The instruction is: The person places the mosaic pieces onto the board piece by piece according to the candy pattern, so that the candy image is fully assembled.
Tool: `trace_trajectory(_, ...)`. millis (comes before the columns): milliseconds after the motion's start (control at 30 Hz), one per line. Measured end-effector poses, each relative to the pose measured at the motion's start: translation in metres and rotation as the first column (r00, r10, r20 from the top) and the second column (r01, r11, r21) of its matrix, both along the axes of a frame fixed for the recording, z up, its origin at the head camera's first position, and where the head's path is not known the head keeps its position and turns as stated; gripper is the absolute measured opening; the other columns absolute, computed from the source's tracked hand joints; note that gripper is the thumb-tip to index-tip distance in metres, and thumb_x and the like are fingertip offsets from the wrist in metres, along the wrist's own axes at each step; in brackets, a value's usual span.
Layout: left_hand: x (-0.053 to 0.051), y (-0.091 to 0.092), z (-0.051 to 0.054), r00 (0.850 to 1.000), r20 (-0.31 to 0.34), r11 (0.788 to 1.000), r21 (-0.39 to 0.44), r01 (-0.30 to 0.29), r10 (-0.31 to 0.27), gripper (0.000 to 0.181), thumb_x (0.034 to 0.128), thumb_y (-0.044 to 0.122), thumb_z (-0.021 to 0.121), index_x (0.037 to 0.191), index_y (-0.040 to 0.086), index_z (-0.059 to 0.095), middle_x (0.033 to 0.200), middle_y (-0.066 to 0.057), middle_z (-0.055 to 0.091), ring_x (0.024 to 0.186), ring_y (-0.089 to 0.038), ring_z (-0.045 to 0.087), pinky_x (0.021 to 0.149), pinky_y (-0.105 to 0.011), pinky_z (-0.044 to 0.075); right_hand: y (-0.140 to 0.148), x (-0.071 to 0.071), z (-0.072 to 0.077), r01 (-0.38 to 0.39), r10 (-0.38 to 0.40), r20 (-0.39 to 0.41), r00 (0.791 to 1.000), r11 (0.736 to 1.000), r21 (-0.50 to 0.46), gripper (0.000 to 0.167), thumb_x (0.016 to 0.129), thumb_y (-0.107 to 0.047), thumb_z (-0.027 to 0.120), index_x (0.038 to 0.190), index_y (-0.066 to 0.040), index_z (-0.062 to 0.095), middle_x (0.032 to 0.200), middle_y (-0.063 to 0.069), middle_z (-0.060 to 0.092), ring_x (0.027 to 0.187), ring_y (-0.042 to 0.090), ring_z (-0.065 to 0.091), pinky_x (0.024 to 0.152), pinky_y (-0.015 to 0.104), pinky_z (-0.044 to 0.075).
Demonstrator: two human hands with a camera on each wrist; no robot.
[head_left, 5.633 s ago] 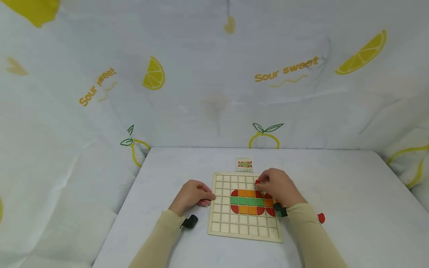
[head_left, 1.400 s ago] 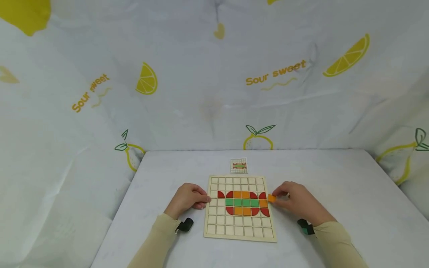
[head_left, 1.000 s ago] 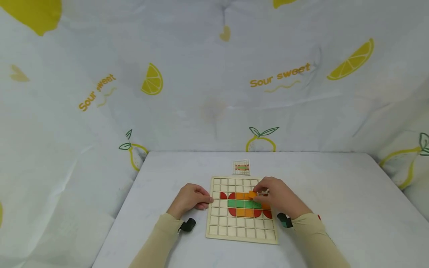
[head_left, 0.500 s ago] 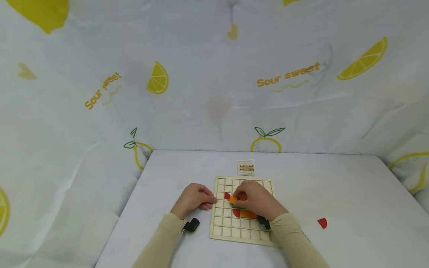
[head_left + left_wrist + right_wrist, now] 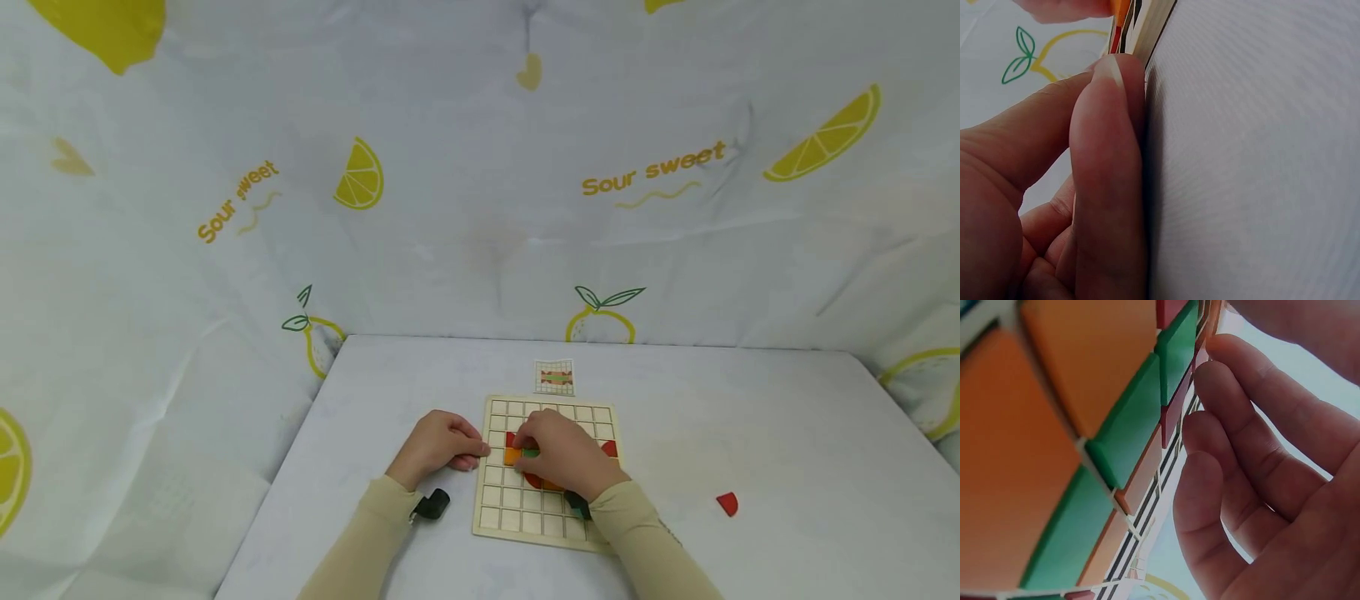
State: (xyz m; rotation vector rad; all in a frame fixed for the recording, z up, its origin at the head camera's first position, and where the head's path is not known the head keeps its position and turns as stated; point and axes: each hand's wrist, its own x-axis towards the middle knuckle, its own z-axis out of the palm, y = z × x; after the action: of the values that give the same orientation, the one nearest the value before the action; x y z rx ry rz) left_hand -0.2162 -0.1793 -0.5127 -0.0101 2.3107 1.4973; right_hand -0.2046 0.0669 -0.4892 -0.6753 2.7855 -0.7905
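A pale wooden grid board (image 5: 531,525) lies on the table, with red, orange and green tiles set in its middle rows. At its left edge my left hand (image 5: 442,446) pinches the rim between thumb and fingers; the left wrist view shows the thumb (image 5: 1107,144) against that edge. My right hand (image 5: 566,452) reaches over the board and holds an orange square tile (image 5: 512,457) at the left end of the green row. Just above that tile is a red quarter-round tile (image 5: 510,438). The right hand covers much of the pattern; green tiles (image 5: 1125,425) show close up in the right wrist view.
A small printed pattern card (image 5: 554,378) lies behind the board. One loose red quarter-round tile (image 5: 727,503) rests on the white table (image 5: 787,433) to the right. A lemon-print cloth (image 5: 480,167) hangs behind the table.
My right hand has carried the orange tile leftward across the board, from the right edge to the green row's left end. Earlier it held a red tile. The left hand stays at the rim.
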Motion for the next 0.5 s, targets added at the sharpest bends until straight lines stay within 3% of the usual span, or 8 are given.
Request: trace_trajectory(500, -0.0007, -0.0007, -0.0011, 1.000, -0.007, 1.000, -0.020, 0.005, -0.005, 0.024, 0.0851, 0.025, 0.095, 0.093, 0.010, 0.078, 0.077, -0.004, 0.080, 0.063, -0.009, 0.073, 0.063, -0.024, 0.063, -0.0076, 0.0032, 0.0015, 0.006, -0.004, -0.037, 0.999, 0.999, 0.047, 0.014, 0.088, -0.024, 0.091, 0.092, -0.020, 0.079, 0.090, -0.010, 0.067, 0.089, 0.010, 0.055, 0.083, 0.035, 0.056)
